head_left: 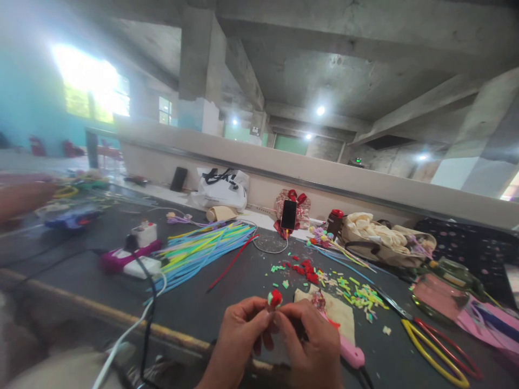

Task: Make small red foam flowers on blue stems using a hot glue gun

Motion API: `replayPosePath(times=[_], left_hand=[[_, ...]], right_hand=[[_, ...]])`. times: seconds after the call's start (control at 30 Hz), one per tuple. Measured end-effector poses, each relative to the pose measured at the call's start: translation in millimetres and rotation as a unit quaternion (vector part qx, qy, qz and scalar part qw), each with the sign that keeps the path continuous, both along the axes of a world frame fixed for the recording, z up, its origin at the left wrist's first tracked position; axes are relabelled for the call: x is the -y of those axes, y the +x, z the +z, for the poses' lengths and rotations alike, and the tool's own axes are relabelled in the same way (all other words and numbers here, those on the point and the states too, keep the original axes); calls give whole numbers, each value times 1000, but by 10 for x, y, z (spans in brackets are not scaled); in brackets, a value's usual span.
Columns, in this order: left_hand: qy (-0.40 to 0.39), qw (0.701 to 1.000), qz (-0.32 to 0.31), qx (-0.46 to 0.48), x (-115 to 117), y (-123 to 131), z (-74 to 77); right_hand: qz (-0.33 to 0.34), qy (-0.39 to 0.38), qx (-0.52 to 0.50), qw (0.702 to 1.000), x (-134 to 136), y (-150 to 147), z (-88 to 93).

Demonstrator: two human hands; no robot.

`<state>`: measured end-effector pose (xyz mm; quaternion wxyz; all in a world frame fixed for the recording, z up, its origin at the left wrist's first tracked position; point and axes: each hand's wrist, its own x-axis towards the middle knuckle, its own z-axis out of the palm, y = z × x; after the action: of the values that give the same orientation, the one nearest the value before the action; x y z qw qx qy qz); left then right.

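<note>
I see both hands meeting low over the near edge of the desk (pixel 227 308). The left hand (pixel 239 337) and right hand (pixel 314 346) have their fingers (pixel 261 319) pressed together from either side on a small red piece (pixel 275 297), held just above the desk between them. It seems to be a rolled bud with a pale green fleck, though it is too small for me to be sure.

By my judgement one piece is being shaped. A scatter of red scraps (pixel 307 270) and green and yellow scraps (pixel 359 294) lies cut beyond the hands, while the long bundle of coloured strips (pixel 203 246) to the left looks whole.

A tan sheet (pixel 338 313) and a pink tool (pixel 352 354) sit just beside the right hand, with yellow-and-red scissors (pixel 436 346) further right. A power strip (pixel 132 260) and its cables cross the left side, near the left forearm. A phone (pixel 288 214) stands propped at the back.
</note>
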<state>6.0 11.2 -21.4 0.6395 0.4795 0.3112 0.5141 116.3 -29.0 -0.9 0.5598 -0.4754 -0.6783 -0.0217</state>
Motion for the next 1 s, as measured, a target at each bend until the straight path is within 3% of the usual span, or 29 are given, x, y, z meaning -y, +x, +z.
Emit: replayPosePath(times=[0.17, 0.4, 0.67, 1.0], left_hand=[[-25, 1000, 3, -3, 15, 3, 40], [-102, 992, -49, 62, 56, 3, 111], [-145, 981, -87, 94, 43, -22, 117], [-135, 979, -98, 114, 44, -54, 134]], right_hand=[[-12, -8, -37, 999, 3, -12, 21], [-15, -47, -158, 986, 8, 76, 3], [13, -101, -181, 978, -2, 82, -151], [44, -163, -205, 964, -45, 67, -200]])
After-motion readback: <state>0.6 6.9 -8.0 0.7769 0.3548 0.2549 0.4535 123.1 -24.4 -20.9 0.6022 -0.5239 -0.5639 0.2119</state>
